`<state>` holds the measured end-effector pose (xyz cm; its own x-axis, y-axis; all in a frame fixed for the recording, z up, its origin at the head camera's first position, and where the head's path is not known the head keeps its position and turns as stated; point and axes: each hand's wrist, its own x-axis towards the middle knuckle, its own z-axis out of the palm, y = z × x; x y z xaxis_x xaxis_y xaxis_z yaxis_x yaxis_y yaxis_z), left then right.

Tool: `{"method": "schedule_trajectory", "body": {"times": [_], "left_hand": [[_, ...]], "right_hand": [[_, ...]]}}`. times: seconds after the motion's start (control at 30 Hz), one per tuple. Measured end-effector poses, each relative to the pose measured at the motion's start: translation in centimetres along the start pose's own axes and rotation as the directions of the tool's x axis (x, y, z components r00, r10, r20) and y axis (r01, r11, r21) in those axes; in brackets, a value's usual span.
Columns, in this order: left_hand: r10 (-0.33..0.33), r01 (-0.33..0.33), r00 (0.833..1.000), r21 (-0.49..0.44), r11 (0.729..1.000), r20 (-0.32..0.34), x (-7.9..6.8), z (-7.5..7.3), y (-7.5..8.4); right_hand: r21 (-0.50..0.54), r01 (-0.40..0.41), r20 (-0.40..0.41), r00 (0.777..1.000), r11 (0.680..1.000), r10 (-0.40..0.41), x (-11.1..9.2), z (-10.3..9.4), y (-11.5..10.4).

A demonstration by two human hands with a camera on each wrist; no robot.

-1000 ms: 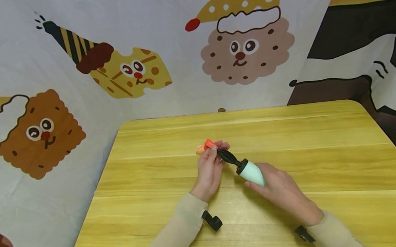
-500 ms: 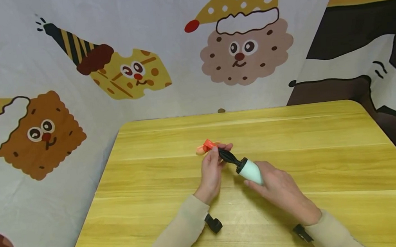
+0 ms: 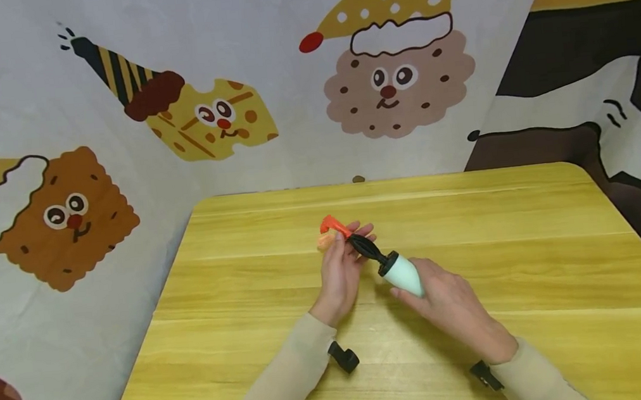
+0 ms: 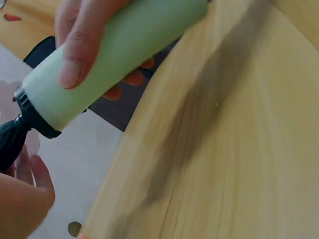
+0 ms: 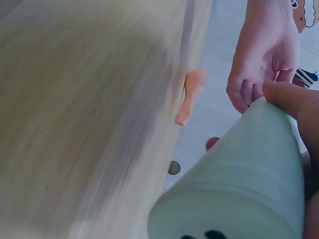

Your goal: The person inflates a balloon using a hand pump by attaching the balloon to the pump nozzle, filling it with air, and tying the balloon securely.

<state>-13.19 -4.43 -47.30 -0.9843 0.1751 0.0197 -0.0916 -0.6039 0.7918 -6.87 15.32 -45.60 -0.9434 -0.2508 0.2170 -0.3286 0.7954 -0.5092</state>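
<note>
My right hand [image 3: 455,302] grips a mint-green balloon pump [image 3: 403,275], its black nozzle [image 3: 365,247] slanting up and left. A red balloon [image 3: 331,223] hangs off the nozzle's tip, its free end bent over to the left. My left hand [image 3: 339,278] pinches the balloon's neck at the nozzle with the thumb, the other fingers reaching out behind. In the left wrist view, the pump [image 4: 114,59] crosses the top, with the right thumb [image 4: 75,64] along its barrel. An orange balloon [image 5: 193,92] lies on the table near its edge in the right wrist view.
The wood-grain table [image 3: 243,359] stretches under both hands. Behind it hangs a pale cloth [image 3: 294,158] printed with cartoon biscuits. Black wrist mounts [image 3: 344,357] sit on both cuffs.
The red balloon's free end has risen and bent further left, showing more of its length. The pump has shifted slightly up and left; the left fingers have spread a little behind the nozzle.
</note>
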Motion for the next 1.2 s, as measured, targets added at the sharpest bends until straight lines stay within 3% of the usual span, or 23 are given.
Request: {"method": "schedule_trajectory", "body": {"times": [0.4,0.6,0.7,0.83,0.93,1.1,1.2], "left_hand": [[-0.087,0.083,0.996,-0.19,0.978,-0.017,-0.2,-0.2,-0.3],[-0.089,0.091,0.996,-0.181,0.979,0.016,-0.1,-0.3,0.0],[-0.061,0.064,0.998,-0.156,0.986,0.018,0.2,-0.1,0.3],[-0.016,0.007,0.998,-0.147,0.989,-0.055,0.6,0.4,0.8],[-0.016,-0.005,0.992,-0.165,0.986,-0.127,0.9,0.5,1.1],[-0.052,-0.012,0.972,-0.272,0.962,-0.229,1.5,0.0,1.4],[-0.098,0.013,0.971,-0.359,0.933,-0.219,1.7,-0.6,1.5]], "right_hand": [[0.122,-0.131,0.163,0.98,0.984,0.11,0.0,-0.6,-0.5],[0.163,-0.183,0.209,0.967,0.969,0.147,0.1,-0.6,-0.6],[0.21,-0.207,0.253,0.956,0.956,0.152,0.3,-0.7,-0.7],[0.282,-0.187,0.299,0.949,0.941,0.099,0.3,-0.7,-0.6],[0.328,-0.173,0.327,0.943,0.929,0.06,0.1,-0.7,-0.3],[0.327,-0.229,0.378,0.921,0.917,0.095,-0.1,-1.0,-0.2],[0.32,-0.264,0.39,0.912,0.91,0.127,-0.2,-1.0,-0.2]]}}
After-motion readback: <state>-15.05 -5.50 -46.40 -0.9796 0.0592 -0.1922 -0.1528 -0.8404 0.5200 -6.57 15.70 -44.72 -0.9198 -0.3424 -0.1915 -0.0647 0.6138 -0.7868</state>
